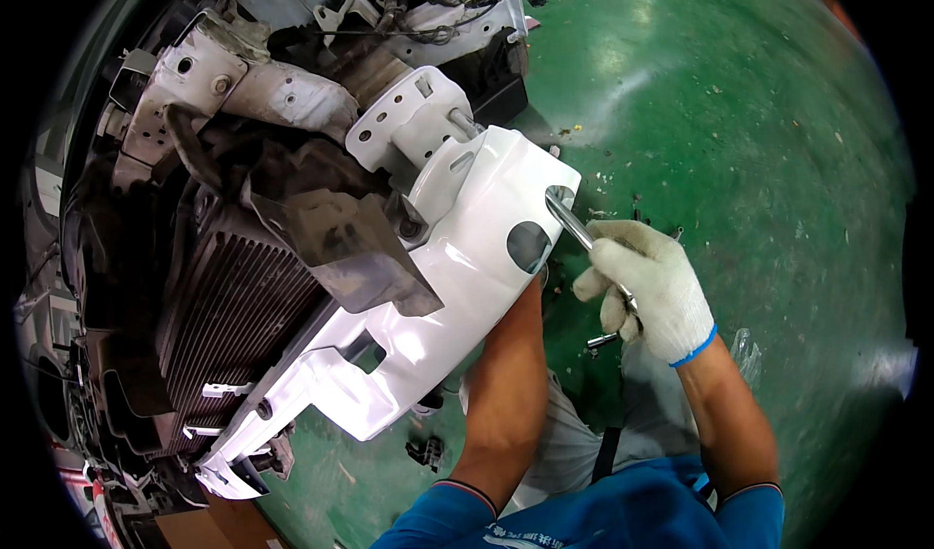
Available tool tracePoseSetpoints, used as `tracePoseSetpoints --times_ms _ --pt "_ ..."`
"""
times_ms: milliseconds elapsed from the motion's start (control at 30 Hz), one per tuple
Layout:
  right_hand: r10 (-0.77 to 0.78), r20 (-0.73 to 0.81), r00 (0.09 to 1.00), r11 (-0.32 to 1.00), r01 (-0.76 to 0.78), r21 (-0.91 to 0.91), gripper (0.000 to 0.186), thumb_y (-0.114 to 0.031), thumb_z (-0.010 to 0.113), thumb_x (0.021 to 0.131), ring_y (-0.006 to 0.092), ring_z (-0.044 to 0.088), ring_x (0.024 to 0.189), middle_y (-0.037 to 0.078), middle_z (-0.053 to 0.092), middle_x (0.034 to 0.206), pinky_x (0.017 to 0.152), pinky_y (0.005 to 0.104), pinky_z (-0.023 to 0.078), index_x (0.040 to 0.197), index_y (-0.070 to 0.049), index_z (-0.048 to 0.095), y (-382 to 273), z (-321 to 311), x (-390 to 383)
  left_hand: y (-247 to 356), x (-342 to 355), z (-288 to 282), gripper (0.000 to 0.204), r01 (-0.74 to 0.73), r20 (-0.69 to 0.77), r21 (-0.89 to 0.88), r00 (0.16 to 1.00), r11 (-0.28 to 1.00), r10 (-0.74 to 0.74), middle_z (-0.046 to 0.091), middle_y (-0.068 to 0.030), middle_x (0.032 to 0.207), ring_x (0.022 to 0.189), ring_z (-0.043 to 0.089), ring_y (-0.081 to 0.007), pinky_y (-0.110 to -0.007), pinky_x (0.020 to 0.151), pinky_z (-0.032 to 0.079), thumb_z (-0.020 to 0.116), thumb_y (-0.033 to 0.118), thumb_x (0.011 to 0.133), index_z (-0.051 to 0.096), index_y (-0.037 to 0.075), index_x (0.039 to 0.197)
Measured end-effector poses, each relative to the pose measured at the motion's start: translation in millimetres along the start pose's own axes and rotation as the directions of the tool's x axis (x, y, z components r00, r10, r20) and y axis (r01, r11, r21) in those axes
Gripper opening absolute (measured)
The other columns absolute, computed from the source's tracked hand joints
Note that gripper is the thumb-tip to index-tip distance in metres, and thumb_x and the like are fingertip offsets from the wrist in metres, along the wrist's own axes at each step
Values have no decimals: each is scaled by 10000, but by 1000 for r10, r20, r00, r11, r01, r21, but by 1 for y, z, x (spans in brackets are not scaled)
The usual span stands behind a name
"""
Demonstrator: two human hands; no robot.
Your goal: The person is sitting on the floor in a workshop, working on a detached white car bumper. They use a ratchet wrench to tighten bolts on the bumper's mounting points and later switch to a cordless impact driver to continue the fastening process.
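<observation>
My right hand, in a white knit glove with a blue cuff, is closed around a long chrome socket wrench bar. The bar's far end goes into a hole near the right end of a white bumper beam; its tip is hidden inside. My left forearm reaches up behind the beam, and the hand itself is out of sight there. A white mounting plate with several holes sits at the beam's far end. A larger oval opening lies beside the bar's hole.
To the left is the car's opened front, with a finned radiator, a dark bent plastic panel and a bare frame rail. A black clip part and a small chrome piece lie on the green floor.
</observation>
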State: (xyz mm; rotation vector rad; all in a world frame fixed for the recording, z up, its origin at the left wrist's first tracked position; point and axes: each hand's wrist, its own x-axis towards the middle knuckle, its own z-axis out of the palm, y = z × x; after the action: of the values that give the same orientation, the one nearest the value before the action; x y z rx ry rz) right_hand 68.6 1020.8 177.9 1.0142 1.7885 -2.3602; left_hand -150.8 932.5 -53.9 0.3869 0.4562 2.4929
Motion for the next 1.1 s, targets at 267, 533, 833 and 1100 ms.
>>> tracePoseSetpoints --times_ms 267,533,833,1100 --pt "-831 52 554 104 247 -964 303 -139 719 853 331 658 658 159 590 800 565 394 528 1143 -75 657 31 7 -1 -13 -5 16 455 -186 154 969 970 165 189 622 -122 1317 1202 604 -269 -410 1027 510 476 385 1086 550 59 1394" --pt "17 193 981 977 -58 205 439 -222 590 974 90 580 570 103 694 882 479 253 456 1294 77 604 7 -12 9 10 -2 18 439 -195 288 896 939 -400 188 623 -113 1305 1199 601 -253 -384 1026 506 486 367 1081 551 57 1385" --pt "-842 138 522 16 279 -960 309 -156 724 865 304 646 628 91 595 812 533 378 506 1160 -79 674 28 14 -1 11 -22 61 422 -175 453 701 858 -692 242 624 -103 1290 1196 597 -235 -356 1025 501 497 347 1076 552 56 1376" --pt "-75 42 996 997 75 -6 394 -161 556 969 86 531 529 102 661 829 469 260 433 1265 89 625 -3 -3 1 15 -14 -18 412 -182 383 712 910 -678 159 609 -98 1309 1202 582 -207 -323 1036 487 511 315 1081 534 42 1389"
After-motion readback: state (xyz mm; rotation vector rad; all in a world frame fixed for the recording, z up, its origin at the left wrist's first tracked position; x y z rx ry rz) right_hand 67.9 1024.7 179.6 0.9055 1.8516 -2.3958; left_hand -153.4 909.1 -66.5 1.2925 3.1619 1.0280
